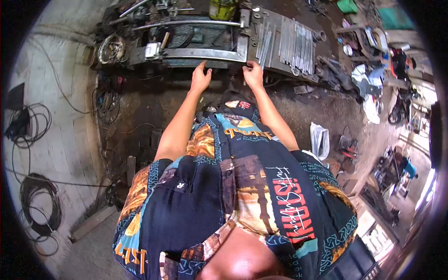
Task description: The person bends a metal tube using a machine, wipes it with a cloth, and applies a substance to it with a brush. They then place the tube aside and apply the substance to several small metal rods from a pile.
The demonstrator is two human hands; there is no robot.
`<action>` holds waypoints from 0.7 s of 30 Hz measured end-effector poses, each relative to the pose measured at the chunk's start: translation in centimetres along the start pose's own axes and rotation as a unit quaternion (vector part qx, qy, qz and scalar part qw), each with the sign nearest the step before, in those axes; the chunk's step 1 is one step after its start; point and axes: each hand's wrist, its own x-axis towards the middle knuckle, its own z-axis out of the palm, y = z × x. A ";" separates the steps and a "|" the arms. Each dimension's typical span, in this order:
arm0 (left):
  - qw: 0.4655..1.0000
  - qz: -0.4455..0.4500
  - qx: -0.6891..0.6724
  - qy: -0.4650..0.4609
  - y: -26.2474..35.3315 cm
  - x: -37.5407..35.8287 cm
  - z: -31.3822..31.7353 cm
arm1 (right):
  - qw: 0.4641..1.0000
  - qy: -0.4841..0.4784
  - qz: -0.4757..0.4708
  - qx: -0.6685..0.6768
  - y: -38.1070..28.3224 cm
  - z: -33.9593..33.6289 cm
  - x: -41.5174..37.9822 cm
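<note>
A metal frame [205, 54] of bare bars with a mitred corner lies on the workbench ahead of me. My left hand [201, 78] is at its front bar, index finger stretched to the near edge and thumb held apart. At the right front corner, my right hand [253, 75] has its fingers curled against the frame; its fingertips are partly hidden. A row of cut metal bars [297, 46] lies on the bench to the right of this hand. Left of the frame sits a small pale metal block [152, 51].
A round dish of small parts [111, 49] stands at the bench's left end. A yellow-green container [222, 9] is at the back. Coiled cable [41, 204] hangs on the left wall. On the floor at right is a white bag [319, 141]; cluttered tools line the far right.
</note>
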 end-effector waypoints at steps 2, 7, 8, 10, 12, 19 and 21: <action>1.000 0.013 -0.004 -0.019 0.5 0.8 0.9 | 0.999 0.024 0.029 -0.003 1.0 -1.3 -0.3; 0.998 0.010 -0.033 -0.060 2.5 1.7 2.3 | 0.995 0.055 0.081 0.003 3.2 -2.9 -1.3; 0.997 0.013 -0.035 -0.065 2.8 1.7 2.6 | 0.993 0.051 0.103 0.016 3.8 -2.9 -1.5; 0.995 0.003 -0.054 -0.082 3.2 1.9 3.2 | 0.992 0.047 0.115 0.002 4.8 -2.9 -1.6; 0.996 0.004 -0.039 -0.084 3.5 2.6 2.6 | 0.992 0.034 0.122 -0.001 5.1 -2.1 -0.8; 0.998 0.019 -0.036 -0.051 3.8 2.9 1.2 | 0.997 -0.040 0.066 -0.018 5.9 0.3 3.2; 0.999 0.018 -0.021 -0.040 3.6 2.0 0.6 | 0.993 -0.060 0.089 -0.040 3.5 -0.4 4.1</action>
